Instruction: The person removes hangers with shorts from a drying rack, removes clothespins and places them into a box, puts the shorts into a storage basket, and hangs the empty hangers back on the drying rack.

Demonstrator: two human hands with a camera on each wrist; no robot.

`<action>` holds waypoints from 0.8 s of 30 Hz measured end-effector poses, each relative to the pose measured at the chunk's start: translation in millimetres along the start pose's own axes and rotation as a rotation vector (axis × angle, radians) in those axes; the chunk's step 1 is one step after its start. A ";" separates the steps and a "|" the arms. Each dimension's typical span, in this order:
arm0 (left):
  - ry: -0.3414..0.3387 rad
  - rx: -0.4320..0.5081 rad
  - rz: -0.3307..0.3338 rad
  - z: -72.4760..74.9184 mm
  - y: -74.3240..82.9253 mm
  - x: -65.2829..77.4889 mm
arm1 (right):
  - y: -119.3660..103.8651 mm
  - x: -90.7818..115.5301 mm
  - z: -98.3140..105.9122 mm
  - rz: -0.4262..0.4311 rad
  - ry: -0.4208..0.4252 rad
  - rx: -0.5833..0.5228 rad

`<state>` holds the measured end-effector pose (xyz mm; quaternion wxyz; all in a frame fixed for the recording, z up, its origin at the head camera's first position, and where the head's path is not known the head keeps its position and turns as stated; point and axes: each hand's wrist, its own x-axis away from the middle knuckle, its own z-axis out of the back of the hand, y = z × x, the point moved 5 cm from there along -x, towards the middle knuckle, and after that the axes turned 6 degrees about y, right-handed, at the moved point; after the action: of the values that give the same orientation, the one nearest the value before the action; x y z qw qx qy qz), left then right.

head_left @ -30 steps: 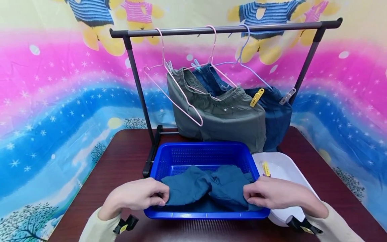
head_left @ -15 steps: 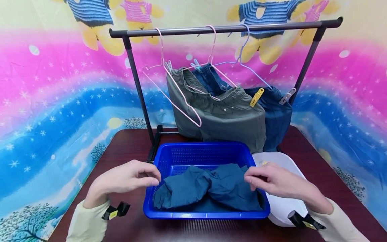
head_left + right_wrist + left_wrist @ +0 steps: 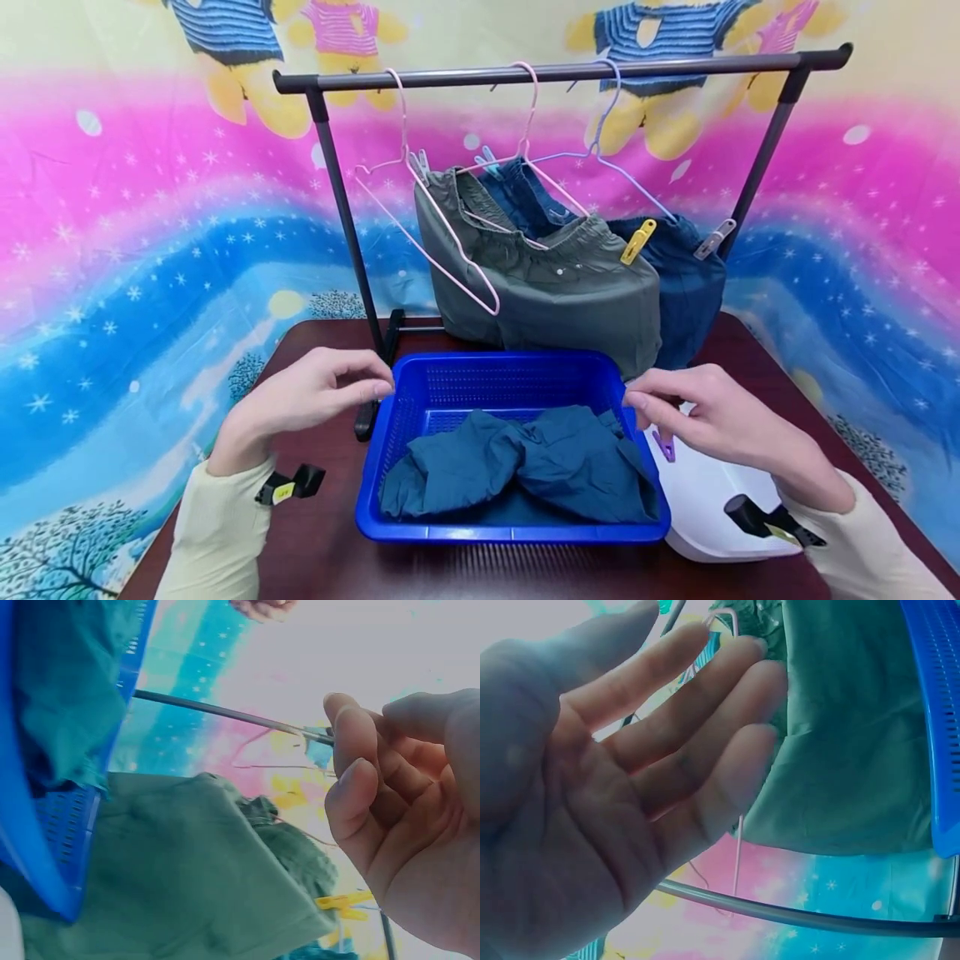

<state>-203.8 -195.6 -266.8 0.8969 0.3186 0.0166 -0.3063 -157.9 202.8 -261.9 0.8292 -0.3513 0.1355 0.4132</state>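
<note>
Dark teal cloth (image 3: 480, 467), a garment folded over itself, lies in the blue plastic basket (image 3: 420, 532). My left hand (image 3: 303, 408) hovers by the basket's left side, its loosely bent fingers holding nothing; the left wrist view confirms a bare palm. Beside the right rim hovers my right hand (image 3: 720, 417), above the white tub (image 3: 712, 533). Its fingers curl loosely around nothing in the right wrist view. A purple clothespin (image 3: 664, 447) shows in the tub, whose other contents the hand partly covers. A bare pink hanger (image 3: 450, 237) hangs from the rack at left.
A dark metal rack (image 3: 450, 81) stands on the brown table (image 3: 322, 533) behind the basket. Grey-green elastic-waist bottoms (image 3: 547, 292) hang from it, held by a yellow clothespin (image 3: 638, 242) and a pale one. Navy bottoms (image 3: 693, 308) hang behind on a blue hanger (image 3: 600, 125).
Both hands have let go of the teal garment's edges, leaving it in the basket. They have risen and spread apart, the left up and leftward, the right up and rightward over the tub.
</note>
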 end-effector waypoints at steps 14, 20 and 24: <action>0.205 0.043 0.094 24.6 -20.8 -39.5 | -14.2 -21.2 31.2 0.164 0.196 0.093; 0.294 0.059 0.186 32.7 -49.1 -60.8 | -14.3 -28.3 42.4 0.144 0.293 0.194; 0.394 0.056 0.238 39.7 -66.4 -68.4 | -10.5 -35.0 49.4 0.100 0.329 0.244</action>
<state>-303.1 -222.2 -257.0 0.8968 0.3969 0.1451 -0.1307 -174.6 212.2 -203.5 0.8107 -0.3037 0.3356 0.3713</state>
